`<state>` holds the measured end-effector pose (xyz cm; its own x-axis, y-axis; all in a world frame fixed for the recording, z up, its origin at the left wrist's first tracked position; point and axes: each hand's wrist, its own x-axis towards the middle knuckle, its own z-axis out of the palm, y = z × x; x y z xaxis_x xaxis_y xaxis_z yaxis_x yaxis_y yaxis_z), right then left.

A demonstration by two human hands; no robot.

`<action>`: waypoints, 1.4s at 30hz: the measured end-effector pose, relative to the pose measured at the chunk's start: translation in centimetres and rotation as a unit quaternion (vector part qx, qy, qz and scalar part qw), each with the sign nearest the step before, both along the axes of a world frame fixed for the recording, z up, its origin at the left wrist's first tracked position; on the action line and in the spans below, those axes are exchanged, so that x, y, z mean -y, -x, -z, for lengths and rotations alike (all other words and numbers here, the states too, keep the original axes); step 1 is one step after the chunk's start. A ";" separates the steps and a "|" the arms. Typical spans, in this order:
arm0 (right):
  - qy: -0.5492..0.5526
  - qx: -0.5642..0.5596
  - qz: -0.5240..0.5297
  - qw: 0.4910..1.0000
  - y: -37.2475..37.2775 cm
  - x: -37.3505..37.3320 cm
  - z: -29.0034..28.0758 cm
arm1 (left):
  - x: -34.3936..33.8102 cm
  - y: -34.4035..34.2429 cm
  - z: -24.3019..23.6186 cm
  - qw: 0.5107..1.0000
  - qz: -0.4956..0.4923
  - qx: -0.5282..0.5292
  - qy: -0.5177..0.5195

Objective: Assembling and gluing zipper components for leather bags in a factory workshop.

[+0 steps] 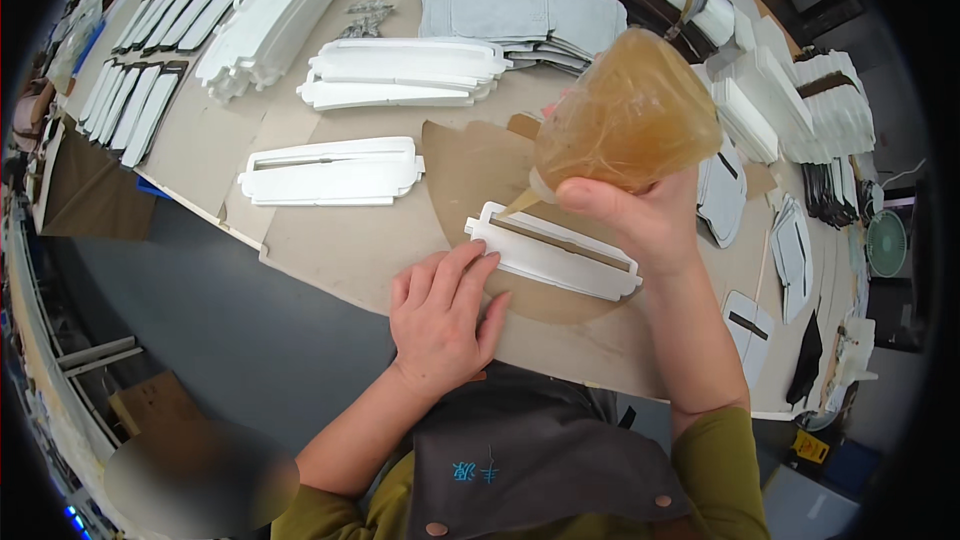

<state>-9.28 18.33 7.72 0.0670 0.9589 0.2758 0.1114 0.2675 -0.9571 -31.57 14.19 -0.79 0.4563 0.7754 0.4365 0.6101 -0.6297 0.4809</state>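
Note:
My right hand (645, 223) is wrapped around a large, cloudy squeeze bottle (632, 115) of amber liquid, tipped nozzle-down. Its tapered nozzle (521, 202) comes down at the left end of the long slot in a flat white piece (555, 262). Whether the tip touches the piece, I cannot tell. My left hand (445, 312) lies with fingers stretched out, the fingertips on the left end of that piece. Beneath the piece is a round-edged brown sheet (462, 165). A similar slotted white piece (332, 172) lies to the left on the table.
Stacked white pieces (400, 73) and grey fabric panels (515, 5) stand farther back on the table (330, 250). At far left are rows of black-edged white strips (150, 110). More white stacks (770, 105) and grey panels (790, 258) line the right side.

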 end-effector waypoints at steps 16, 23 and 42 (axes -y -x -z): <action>0.002 -0.071 0.012 0.997 1.1 -2.4 1.4 | -0.2 0.4 0.0 1.000 0.005 0.003 0.003; 0.013 -0.041 -0.006 0.999 -0.1 -2.4 1.3 | -0.2 0.3 0.0 1.000 0.007 -0.006 -0.006; 0.070 -0.050 0.005 0.996 -3.2 -1.4 1.0 | -0.2 0.0 0.0 1.000 0.016 -0.010 0.008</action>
